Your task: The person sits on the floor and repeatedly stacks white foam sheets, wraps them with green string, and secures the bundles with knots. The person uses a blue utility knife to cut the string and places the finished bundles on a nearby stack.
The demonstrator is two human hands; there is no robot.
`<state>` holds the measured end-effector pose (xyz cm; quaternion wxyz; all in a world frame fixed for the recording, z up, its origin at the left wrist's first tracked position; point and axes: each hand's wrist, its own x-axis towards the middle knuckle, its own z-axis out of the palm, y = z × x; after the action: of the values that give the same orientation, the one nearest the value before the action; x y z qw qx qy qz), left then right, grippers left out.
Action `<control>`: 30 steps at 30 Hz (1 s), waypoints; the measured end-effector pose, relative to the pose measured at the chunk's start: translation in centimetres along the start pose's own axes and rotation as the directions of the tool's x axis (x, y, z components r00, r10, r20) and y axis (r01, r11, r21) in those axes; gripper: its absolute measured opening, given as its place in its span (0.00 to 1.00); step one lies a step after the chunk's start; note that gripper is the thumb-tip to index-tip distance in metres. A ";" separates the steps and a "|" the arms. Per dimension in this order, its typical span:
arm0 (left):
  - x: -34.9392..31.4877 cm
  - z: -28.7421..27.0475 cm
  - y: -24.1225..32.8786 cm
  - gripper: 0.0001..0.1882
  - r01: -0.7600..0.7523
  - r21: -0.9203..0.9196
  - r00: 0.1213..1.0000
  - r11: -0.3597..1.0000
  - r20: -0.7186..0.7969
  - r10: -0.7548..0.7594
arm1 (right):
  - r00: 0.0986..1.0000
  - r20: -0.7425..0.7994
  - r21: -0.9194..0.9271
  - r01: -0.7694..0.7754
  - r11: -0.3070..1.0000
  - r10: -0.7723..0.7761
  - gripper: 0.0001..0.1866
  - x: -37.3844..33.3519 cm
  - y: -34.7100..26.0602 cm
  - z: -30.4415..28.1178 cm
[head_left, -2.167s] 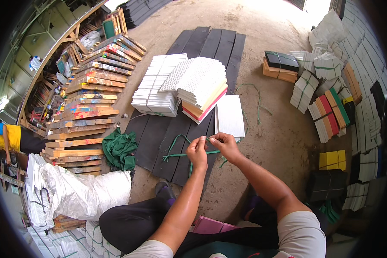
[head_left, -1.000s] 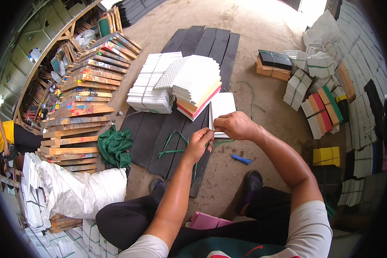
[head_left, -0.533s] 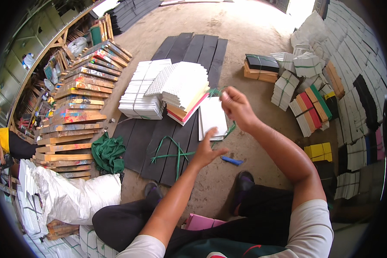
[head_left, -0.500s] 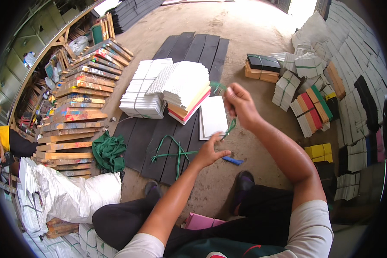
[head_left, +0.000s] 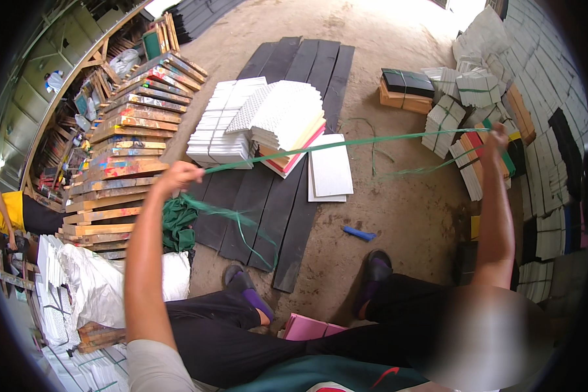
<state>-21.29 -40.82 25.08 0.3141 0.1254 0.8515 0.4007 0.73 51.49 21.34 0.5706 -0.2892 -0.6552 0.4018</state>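
A green plastic strap (head_left: pixel 346 142) stretches almost straight across in front of me, between my two raised hands. My left hand (head_left: pixel 179 176) is closed round one end, and a frayed tail hangs below it over the black boards (head_left: pixel 248 215). Far to the right, my right hand (head_left: pixel 496 138) grips the other end, with a loose strand trailing back from it. Beyond the strap, a tilted stack of white, yellow and red sheets (head_left: pixel 287 111) leans against a tied white bundle (head_left: pixel 219 124). Two white sheets (head_left: pixel 331 166) lie to the right of that stack.
A blue tool-like piece (head_left: pixel 359 233) lies on the floor near my feet. Paint-stained wooden frames (head_left: pixel 124 144) line the left, with green cloth (head_left: pixel 178 222) and a white sack (head_left: pixel 98 281) nearer. Tied bundles (head_left: pixel 405 91) stand at right. Another person's arm (head_left: pixel 6 219) shows far left.
My hands have moved wide apart, left hand leftward and right hand rightward, drawing the green strap out between them. The green strands that lay on the boards have been lifted.
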 end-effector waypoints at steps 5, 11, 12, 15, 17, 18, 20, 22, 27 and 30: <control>-7.2 -8.1 -0.3 0.19 -0.018 -0.157 0.984 0.987 -0.180 -0.011 | 0.934 -0.355 -0.452 -0.204 0.868 0.034 0.19 3.6 -2.5 -11.0; -2.5 0.7 0.2 0.20 -0.192 0.270 0.941 0.943 -0.224 0.256 | 0.951 0.309 -0.950 0.310 0.031 -0.021 0.26 -5.7 -9.2 -5.0; -1.2 3.6 2.5 0.21 -0.207 0.280 0.956 0.937 -0.144 0.254 | 0.869 0.493 -0.822 0.480 0.308 -0.038 0.29 -7.1 -9.1 -2.2; 0.0 11.3 7.3 0.20 -0.326 0.309 0.935 0.893 -0.036 0.354 | 0.408 0.912 -0.266 0.505 0.821 0.044 0.36 -20.5 -20.6 7.9; 0.4 16.2 10.5 0.20 -0.464 0.277 0.879 0.841 0.027 0.476 | 0.039 0.995 0.066 0.387 0.920 -0.088 0.44 -28.5 -23.4 12.3; 0.7 17.8 12.4 0.20 -0.506 0.251 0.859 0.825 0.068 0.507 | -0.009 0.983 0.183 0.225 0.957 -0.186 0.46 -33.0 -22.6 13.2; -1.0 17.0 14.2 0.17 -0.472 0.285 0.880 0.834 0.102 0.463 | -0.251 0.926 0.278 -0.052 0.959 -0.282 0.42 -40.0 -26.7 13.8; -1.2 15.2 15.1 0.15 -0.546 0.379 0.828 0.748 0.108 0.550 | -0.570 0.820 -0.095 -0.060 0.994 0.044 0.34 -41.3 -27.3 13.4; -4.2 -0.8 6.2 0.20 -0.126 0.693 0.826 0.710 -0.323 0.462 | -0.348 0.928 0.008 0.379 0.925 0.135 0.28 -35.0 -11.6 9.8; -8.5 -9.0 -3.7 0.19 0.048 0.758 0.736 0.650 -0.467 0.491 | -0.090 0.920 -0.188 0.754 0.629 0.382 0.27 -26.0 -3.1 4.0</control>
<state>-20.33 -52.61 30.30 -0.1263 0.2065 0.9667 0.0832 1.80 27.33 10.49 -0.2051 0.0165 -0.9760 0.0711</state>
